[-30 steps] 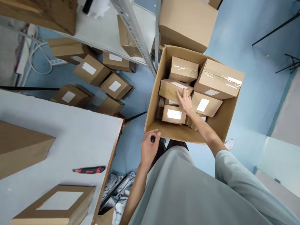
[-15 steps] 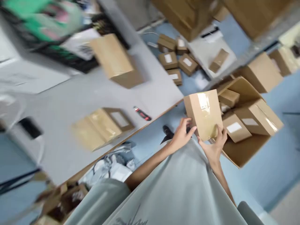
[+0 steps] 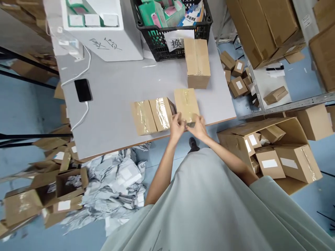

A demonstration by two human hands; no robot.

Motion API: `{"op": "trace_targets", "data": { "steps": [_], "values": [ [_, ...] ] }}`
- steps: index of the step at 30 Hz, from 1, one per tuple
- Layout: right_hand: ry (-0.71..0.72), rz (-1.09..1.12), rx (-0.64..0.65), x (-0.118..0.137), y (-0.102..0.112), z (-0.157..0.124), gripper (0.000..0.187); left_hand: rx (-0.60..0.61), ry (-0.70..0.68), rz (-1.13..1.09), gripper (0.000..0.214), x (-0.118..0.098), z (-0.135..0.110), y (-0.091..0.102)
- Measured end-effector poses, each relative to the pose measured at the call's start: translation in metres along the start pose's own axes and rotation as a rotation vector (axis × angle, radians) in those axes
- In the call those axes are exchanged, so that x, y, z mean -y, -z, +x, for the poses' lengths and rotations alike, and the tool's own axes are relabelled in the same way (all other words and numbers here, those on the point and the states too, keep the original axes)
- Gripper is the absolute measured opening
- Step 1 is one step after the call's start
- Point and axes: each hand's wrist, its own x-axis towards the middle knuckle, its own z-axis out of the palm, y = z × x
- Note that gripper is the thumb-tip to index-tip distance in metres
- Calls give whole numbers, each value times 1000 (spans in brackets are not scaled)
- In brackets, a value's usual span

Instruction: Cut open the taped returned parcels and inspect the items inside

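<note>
A taped cardboard box [image 3: 186, 101] rests at the front edge of the grey table, its near side facing me. My left hand [image 3: 177, 127] is closed at its near left corner, fingers curled. My right hand [image 3: 198, 128] grips the near right corner, thumb pointing inward. Both hands partly cover the box's near side. Just left of it, two taped boxes stand side by side, a left one [image 3: 143, 118] and a right one [image 3: 161, 113] with shiny tape along the top. Behind, a taller carton [image 3: 198, 62] stands against a black crate.
The black plastic crate [image 3: 157, 45] and a white foam box [image 3: 112, 45] stand at the table's back. A phone [image 3: 83, 90] lies on the left with a white cable. A large open carton [image 3: 235, 146] of boxes is at right. Crumpled packaging [image 3: 115, 184] covers the floor at left.
Both hands have brought the box from beside the large open carton to the table's front edge. My view has swung left and levelled. The red-and-black cutter on the table no longer shows.
</note>
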Motion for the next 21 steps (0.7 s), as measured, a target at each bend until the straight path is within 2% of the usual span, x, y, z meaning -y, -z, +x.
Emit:
{"op": "trace_targets", "data": {
  "steps": [2,4,7,9,12,17,21],
  "values": [
    [9,20,141,9,-17,6,94,-36,99,-17,40,9,17,20],
    [17,30,201,11,-20,2,93,-73,148,-50,40,11,21,36],
    [22,69,197,-6,0,-17,83,-87,126,-25,41,10,5,42],
    [1,104,156,-29,23,-35,77,-71,124,8,41,9,-9,32],
    [-97,151,18,-80,63,-65,68,82,95,45,43,3,-26,-5],
    [-362,234,-332,-181,131,-130,55,530,9,73,41,-36,-61,-100],
    [-537,301,-509,-253,169,-182,51,795,7,106,41,-69,-90,-174]
  ]
}}
